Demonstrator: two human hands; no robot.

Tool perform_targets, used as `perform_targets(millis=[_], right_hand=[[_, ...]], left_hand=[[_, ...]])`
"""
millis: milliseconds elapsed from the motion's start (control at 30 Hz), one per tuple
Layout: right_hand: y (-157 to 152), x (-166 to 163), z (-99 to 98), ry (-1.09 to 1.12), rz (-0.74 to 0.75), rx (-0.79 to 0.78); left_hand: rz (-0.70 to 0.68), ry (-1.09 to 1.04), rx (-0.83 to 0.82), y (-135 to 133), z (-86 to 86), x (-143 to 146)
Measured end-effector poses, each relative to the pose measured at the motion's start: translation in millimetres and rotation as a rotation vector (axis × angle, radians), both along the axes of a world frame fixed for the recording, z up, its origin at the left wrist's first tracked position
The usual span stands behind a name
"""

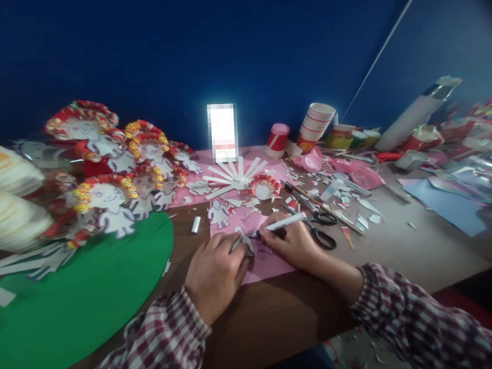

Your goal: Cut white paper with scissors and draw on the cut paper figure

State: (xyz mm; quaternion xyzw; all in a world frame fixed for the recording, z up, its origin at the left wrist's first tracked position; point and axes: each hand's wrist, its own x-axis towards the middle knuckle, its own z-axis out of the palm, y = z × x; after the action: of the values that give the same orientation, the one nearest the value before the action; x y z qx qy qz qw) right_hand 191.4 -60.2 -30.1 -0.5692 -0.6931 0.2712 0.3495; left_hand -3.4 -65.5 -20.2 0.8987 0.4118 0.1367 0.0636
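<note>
My left hand [215, 267] is closed on a small grey-white paper cut-out [244, 241], pressing it down on a pink paper sheet [265, 262] at the table's near edge. My right hand [291, 239] grips a white marker pen [284, 222] in a writing hold, its tip touching the cut-out beside my left fingers. Both sleeves are red-and-white checked. A white paper figure [219, 213] lies on the pink sheet just beyond my hands.
Black-handled scissors [323, 227] lie right of my right hand. A green round board [80, 300] with paper dolls [108, 198] fills the left. Stacked paper cups [317, 124], a red-capped pot [277, 139], paper scraps, a blue sheet [450, 203] and a rolled tube [418, 111] crowd the back right.
</note>
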Motion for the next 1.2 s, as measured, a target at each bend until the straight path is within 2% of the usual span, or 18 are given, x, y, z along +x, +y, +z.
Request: perform_targets(millis=[100, 233, 367, 433, 533, 667, 767, 1200], right_hand=[[0, -1, -0.6, 0.095, -0.012, -0.013], [-3, -1, 7.0, 0.371, -0.051, 0.02], [-6, -1, 14.8, 0.547, 0.005, 0.053], [-6, -2, 12.8, 0.526, 0.042, -0.027], [-4, -2, 4.4, 0.382, 0.043, -0.109], [-3, 0, -4.2, 0.151, -0.012, -0.061], [-4, 0, -5.1, 0.059, -0.04, -0.021], [-3, -1, 5.9, -0.02, 0.023, 0.021]], left_hand=[[0.005, 0.003, -0.006, 0, 0.5, 0], [0.009, 0.015, -0.028, -1, 1.5, -1], [0.007, 0.028, -0.047, -1, 2.2, -1], [0.013, 0.031, -0.041, -1, 2.4, 0], [0.015, 0.017, -0.018, -1, 2.2, 0], [0.007, 0.002, -0.002, 0, 0.5, 0], [0.01, 0.0, 0.003, 0, -0.1, 0], [0.004, 0.012, 0.004, 0, 1.1, 0]])
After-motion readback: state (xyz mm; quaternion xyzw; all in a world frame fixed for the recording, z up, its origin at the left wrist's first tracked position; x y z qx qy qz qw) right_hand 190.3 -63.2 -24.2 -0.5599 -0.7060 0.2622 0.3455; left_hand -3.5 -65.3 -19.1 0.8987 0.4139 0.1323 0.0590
